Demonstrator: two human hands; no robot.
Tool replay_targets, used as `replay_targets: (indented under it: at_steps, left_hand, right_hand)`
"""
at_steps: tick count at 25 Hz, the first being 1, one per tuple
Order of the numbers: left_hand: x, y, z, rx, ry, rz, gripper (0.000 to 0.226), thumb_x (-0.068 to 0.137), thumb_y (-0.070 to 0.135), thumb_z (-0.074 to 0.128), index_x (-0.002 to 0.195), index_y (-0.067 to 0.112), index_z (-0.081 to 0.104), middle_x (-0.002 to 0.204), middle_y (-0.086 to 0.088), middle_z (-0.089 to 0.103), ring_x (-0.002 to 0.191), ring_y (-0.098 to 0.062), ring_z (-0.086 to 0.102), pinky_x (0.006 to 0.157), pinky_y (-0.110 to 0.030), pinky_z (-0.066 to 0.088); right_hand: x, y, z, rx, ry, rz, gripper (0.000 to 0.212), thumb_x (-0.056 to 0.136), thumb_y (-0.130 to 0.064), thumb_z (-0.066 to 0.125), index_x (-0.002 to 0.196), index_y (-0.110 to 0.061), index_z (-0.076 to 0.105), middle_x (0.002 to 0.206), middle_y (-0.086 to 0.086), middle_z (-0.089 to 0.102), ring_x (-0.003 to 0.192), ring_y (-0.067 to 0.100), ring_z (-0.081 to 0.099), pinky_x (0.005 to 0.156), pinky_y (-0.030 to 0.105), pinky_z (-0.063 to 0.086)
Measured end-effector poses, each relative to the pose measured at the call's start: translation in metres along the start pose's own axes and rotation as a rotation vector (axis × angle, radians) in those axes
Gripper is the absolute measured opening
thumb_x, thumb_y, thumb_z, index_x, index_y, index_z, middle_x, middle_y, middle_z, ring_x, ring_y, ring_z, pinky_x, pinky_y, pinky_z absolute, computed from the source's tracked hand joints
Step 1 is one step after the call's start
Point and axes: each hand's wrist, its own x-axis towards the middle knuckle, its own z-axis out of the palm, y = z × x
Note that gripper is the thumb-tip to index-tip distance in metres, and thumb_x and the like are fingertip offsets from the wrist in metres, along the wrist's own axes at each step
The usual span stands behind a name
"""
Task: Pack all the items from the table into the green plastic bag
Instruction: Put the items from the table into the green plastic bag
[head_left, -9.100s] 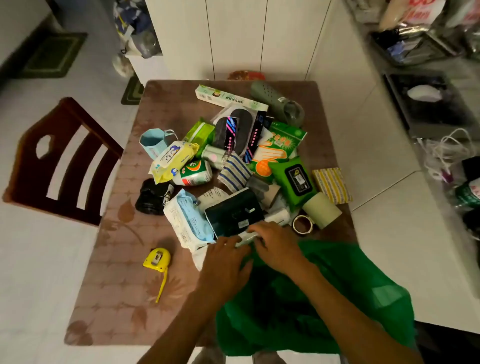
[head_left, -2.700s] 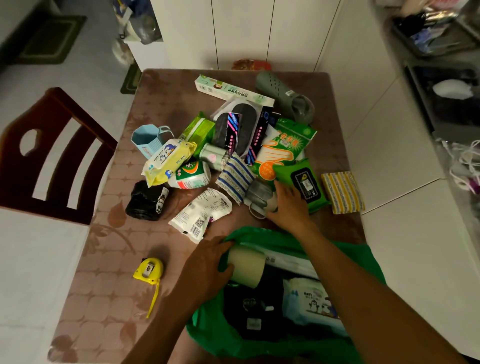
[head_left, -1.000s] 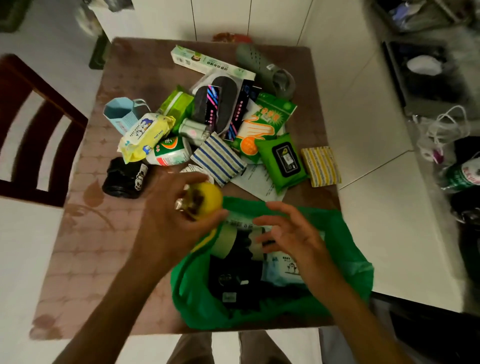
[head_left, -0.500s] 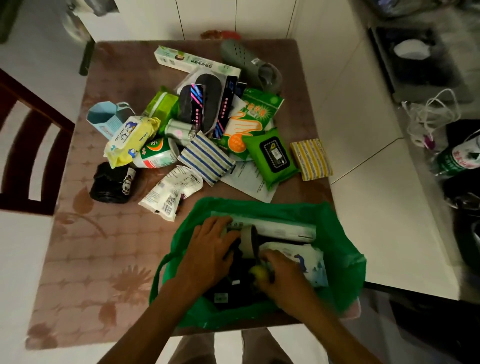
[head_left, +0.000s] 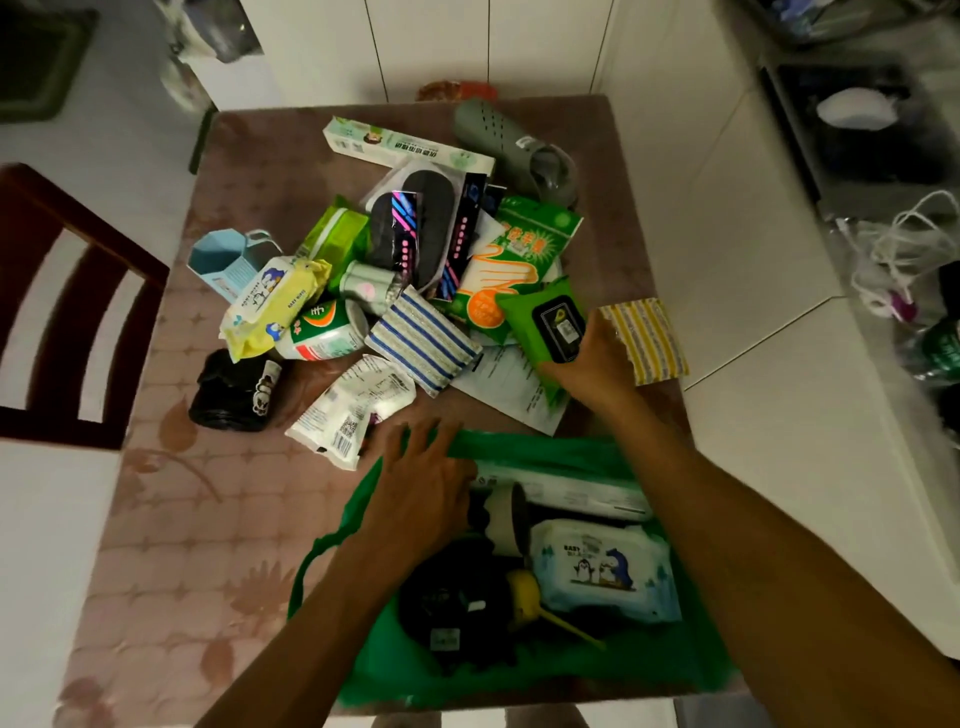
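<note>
Two neighbours crowd the green wipes pack (head_left: 540, 332): striped cloth (head_left: 423, 340), yellow packet (head_left: 644, 340).

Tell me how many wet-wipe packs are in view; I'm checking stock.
3, perhaps more hidden. A yellow soft wipe pack lies on the table's left, a green wipe pack with black lid is under the right hand, and a blue-white penguin wipe pack sits inside the green plastic bag.

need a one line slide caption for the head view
Right hand grasps a green wipes pack while left hand holds open the green plastic bag.
</note>
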Motion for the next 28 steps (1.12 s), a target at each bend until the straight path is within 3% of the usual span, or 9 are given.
replay_targets:
  at_steps: [4, 7, 11, 14, 16, 19, 21, 23, 28]
  left_hand:
    - [-0.009, -0.010, 0.011, 0.018, 0.008, 0.026, 0.038, 0.081, 0.030, 0.060, 0.117, 0.017, 0.059, 0.122, -0.009, 0.058, 0.108, -0.029, 0.054, 0.094, -0.049, 0.041]
    - [-0.006, -0.003, 0.011, -0.119, 0.098, 0.051, 0.051, 0.074, 0.019, 0.069, 0.123, 0.014, 0.053, 0.116, -0.010, 0.060, 0.096, -0.028, 0.056, 0.081, -0.042, 0.045]
    - [0.010, -0.001, 0.010, -0.359, 0.155, 0.068, 0.060, 0.074, 0.008, 0.065, 0.131, 0.006, 0.048, 0.127, -0.017, 0.056, 0.113, -0.032, 0.053, 0.095, -0.038, 0.041]
    - [0.016, -0.010, 0.005, -0.383, 0.209, 0.071, 0.060, 0.070, 0.006, 0.055, 0.130, 0.003, 0.052, 0.128, -0.019, 0.056, 0.116, -0.028, 0.048, 0.101, -0.023, 0.028]
    - [0.015, -0.009, 0.001, -0.398, 0.230, 0.078, 0.053, 0.074, 0.005, 0.052, 0.127, 0.002, 0.054, 0.125, -0.019, 0.058, 0.111, -0.029, 0.052, 0.097, -0.020, 0.028]
    - [0.014, -0.011, -0.001, -0.403, 0.264, 0.100, 0.048, 0.080, 0.004, 0.051, 0.127, 0.001, 0.054, 0.124, -0.020, 0.058, 0.112, -0.030, 0.051, 0.099, -0.023, 0.031]
    - [0.012, -0.012, 0.000, -0.397, 0.272, 0.113, 0.048, 0.078, 0.000, 0.055, 0.127, 0.001, 0.054, 0.124, -0.021, 0.058, 0.113, -0.031, 0.052, 0.100, -0.027, 0.034]
    - [0.009, -0.009, -0.001, -0.400, 0.243, 0.116, 0.051, 0.076, -0.005, 0.061, 0.126, 0.002, 0.055, 0.123, -0.021, 0.060, 0.109, -0.035, 0.056, 0.097, -0.035, 0.041]
    - [0.022, -0.042, -0.038, -0.460, 0.398, -0.104, 0.045, 0.074, 0.001, 0.051, 0.117, 0.003, 0.064, 0.097, -0.022, 0.069, 0.084, -0.037, 0.063, 0.074, -0.039, 0.050]
  right_hand:
    - [0.029, 0.012, 0.025, -0.022, 0.024, 0.051, 0.110, 0.058, -0.057, 0.073, 0.144, -0.016, 0.019, 0.145, 0.016, 0.039, 0.128, 0.037, 0.044, 0.100, 0.051, 0.043]
    - [-0.008, 0.000, -0.015, 0.418, 0.076, 0.094, 0.079, 0.065, -0.039, 0.076, 0.130, -0.019, 0.036, 0.124, 0.008, 0.059, 0.100, 0.023, 0.062, 0.073, 0.032, 0.053]
    - [-0.126, 0.021, -0.092, 0.672, -0.148, -0.130, 0.062, 0.068, -0.014, 0.075, 0.121, -0.032, 0.047, 0.113, -0.008, 0.062, 0.095, 0.006, 0.065, 0.069, 0.018, 0.054]
    - [-0.188, 0.051, -0.093, 0.323, -0.429, -0.238, 0.072, 0.065, -0.015, 0.080, 0.125, -0.034, 0.046, 0.125, -0.010, 0.055, 0.111, 0.005, 0.057, 0.087, 0.024, 0.054]
    - [-0.206, 0.065, -0.064, -0.028, -0.489, -0.314, 0.070, 0.067, -0.037, 0.078, 0.129, -0.037, 0.045, 0.128, -0.012, 0.050, 0.116, 0.007, 0.050, 0.097, 0.028, 0.048]
    - [-0.199, 0.070, -0.056, -0.073, -0.292, -0.359, 0.054, 0.078, -0.049, 0.071, 0.125, -0.028, 0.055, 0.130, -0.013, 0.046, 0.124, 0.014, 0.044, 0.102, 0.029, 0.040]
    - [-0.176, 0.086, -0.070, -0.236, -0.004, -0.187, 0.063, 0.080, -0.043, 0.071, 0.135, -0.027, 0.045, 0.138, -0.002, 0.046, 0.124, 0.024, 0.046, 0.100, 0.037, 0.041]
    - [-0.158, 0.096, -0.077, -0.359, 0.000, 0.023, 0.060, 0.085, -0.040, 0.064, 0.139, -0.027, 0.040, 0.135, 0.009, 0.052, 0.112, 0.029, 0.056, 0.089, 0.039, 0.049]
    - [-0.159, 0.058, -0.065, 0.268, -0.080, 0.046, 0.016, 0.095, -0.013, 0.054, 0.101, -0.020, 0.068, 0.097, 0.001, 0.069, 0.080, 0.012, 0.065, 0.070, 0.023, 0.048]
